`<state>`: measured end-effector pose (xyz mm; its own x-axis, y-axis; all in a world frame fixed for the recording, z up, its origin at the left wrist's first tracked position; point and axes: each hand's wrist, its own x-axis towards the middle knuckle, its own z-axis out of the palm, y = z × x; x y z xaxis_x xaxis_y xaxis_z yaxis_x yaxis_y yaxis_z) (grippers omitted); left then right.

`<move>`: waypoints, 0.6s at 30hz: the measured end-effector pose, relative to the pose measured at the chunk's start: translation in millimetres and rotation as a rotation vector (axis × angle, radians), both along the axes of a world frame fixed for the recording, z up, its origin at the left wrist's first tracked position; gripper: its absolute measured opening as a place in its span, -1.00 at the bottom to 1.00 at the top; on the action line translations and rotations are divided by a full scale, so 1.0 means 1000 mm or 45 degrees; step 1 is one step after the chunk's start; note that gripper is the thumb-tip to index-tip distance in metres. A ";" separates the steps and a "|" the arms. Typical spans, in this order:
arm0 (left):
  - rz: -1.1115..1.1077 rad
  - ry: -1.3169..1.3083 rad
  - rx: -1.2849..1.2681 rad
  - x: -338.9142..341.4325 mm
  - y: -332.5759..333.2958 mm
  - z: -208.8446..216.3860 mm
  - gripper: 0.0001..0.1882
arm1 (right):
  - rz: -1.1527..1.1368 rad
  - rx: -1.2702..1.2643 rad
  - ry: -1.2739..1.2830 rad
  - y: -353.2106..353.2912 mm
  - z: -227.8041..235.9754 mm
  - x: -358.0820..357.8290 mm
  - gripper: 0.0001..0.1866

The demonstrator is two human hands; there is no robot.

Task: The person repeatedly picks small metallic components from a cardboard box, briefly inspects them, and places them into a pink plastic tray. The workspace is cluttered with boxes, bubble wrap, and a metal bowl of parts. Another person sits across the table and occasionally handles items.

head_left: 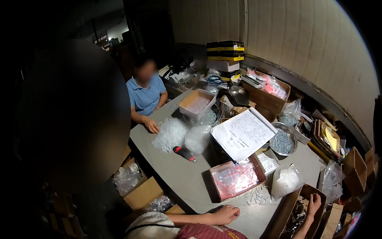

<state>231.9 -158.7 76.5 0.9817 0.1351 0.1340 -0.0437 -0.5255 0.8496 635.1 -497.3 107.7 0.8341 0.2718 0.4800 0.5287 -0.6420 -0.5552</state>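
My left hand (225,215) rests on the near edge of the grey table with its fingers curled in; whatever they may hold is hidden. Just beyond it lie loose small white plastic pieces (258,196), beside a cardboard box (217,190) of clear bags with red printing (234,178). Over a deep cardboard box (292,200) at the near right, my right hand (314,204) is raised with bent fingers, and I cannot make out anything in them. Dark metal parts (296,219) fill that box. A clear bag of white pieces (287,180) stands between the hands, farther back.
Across the table a person in a blue shirt (145,95) has a hand (151,125) at a white plastic heap (171,134). A red-and-black cutter (184,153), a written notepad (242,133) and a metal bowl of screws (283,141) are around. Open boxes (145,193) stand below left.
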 end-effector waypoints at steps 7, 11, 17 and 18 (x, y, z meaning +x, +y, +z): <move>-0.116 0.069 0.025 0.013 0.002 0.013 -0.89 | 0.005 -0.171 0.052 -0.050 -0.048 0.023 -0.72; -0.031 0.201 -0.045 0.003 0.004 0.018 -0.86 | -0.009 -0.231 0.188 -0.004 -0.023 0.005 -0.75; 0.052 0.205 -0.043 0.009 0.004 0.023 -0.88 | -0.167 -0.058 0.223 -0.013 0.006 -0.008 -0.75; 0.031 0.210 -0.004 0.009 0.006 0.025 -0.88 | -0.171 -0.072 0.224 -0.009 0.007 -0.011 -0.74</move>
<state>240.6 -152.4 102.0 0.9868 0.1592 -0.0293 0.1094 -0.5223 0.8457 624.5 -506.5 115.0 0.9343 0.1747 0.3109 0.3342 -0.7329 -0.5926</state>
